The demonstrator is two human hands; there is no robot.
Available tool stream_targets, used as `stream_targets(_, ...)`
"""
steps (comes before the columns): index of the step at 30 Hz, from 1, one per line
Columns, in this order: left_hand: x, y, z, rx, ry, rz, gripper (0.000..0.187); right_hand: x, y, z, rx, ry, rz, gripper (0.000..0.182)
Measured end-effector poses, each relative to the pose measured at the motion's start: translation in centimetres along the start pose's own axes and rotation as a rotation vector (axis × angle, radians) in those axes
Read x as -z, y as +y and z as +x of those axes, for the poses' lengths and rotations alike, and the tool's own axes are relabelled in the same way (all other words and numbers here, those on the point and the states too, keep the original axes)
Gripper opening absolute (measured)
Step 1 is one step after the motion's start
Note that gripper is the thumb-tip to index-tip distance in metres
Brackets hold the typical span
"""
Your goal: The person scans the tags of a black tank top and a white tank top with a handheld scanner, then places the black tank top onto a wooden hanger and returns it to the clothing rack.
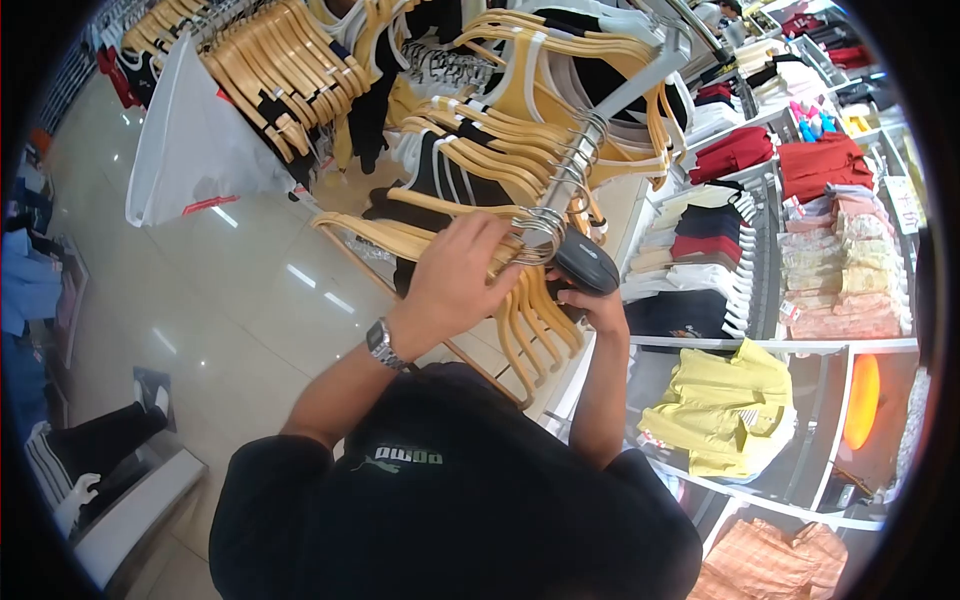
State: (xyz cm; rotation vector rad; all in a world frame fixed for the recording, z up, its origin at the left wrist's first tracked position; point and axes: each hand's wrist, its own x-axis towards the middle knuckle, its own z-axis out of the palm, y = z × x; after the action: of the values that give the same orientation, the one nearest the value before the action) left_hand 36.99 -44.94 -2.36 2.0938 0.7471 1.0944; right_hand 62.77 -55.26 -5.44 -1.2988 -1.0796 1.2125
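At the near end of a metal rail, my left hand is closed over wooden hangers just below their metal hooks. A black handheld device is right beside those hooks. My right hand grips it from below, its fingers partly hidden behind it. Several bare-looking wooden hangers hang under my hands. Farther along the rail are more hangers with black, white and tan tops.
A second rack of wooden hangers with a white translucent bag stands at upper left. White shelving at right holds folded clothes and a yellow shirt. A white platform with mannequin legs is at lower left.
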Motion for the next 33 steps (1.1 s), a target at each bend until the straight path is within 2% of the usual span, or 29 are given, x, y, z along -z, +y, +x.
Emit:
stream_targets(3, -0.1, -0.3, -0.2, 0.032, -0.07, -0.01, 0.034, -0.9, -0.9, -0.4, -0.03, 0.092, -0.054, 0.066)
stream_targets(12, 0.4, -1.4, 0.3, -0.007, -0.06, -0.018, 0.034, -1.0, 1.9, 0.5, -0.044, 0.175, 0.026, 0.065)
stream_targets(16, -0.6, -2.2, 0.3, -0.031, -0.006, -0.013, 0.041, -0.9, 3.0, 0.9, -0.003, 0.196, 0.074, 0.061)
stream_targets(22, -0.5, -2.9, 0.4, 0.02, -0.058, 0.01, 0.057, -2.2, 2.5, 1.5, -0.007, 0.271, 0.168, 0.057)
stream_targets(26, -0.3, -3.6, 0.6, -0.003, -0.093, 0.072, 0.065, -0.4, 4.0, 0.9, 0.039, 0.255, 0.023, 0.053)
stream_targets(33, 0.4, -3.9, 0.2, 0.02, -0.143, 0.091, 0.085, -2.0, 0.8, -0.5, 0.084, 0.291, -0.181, 0.053)
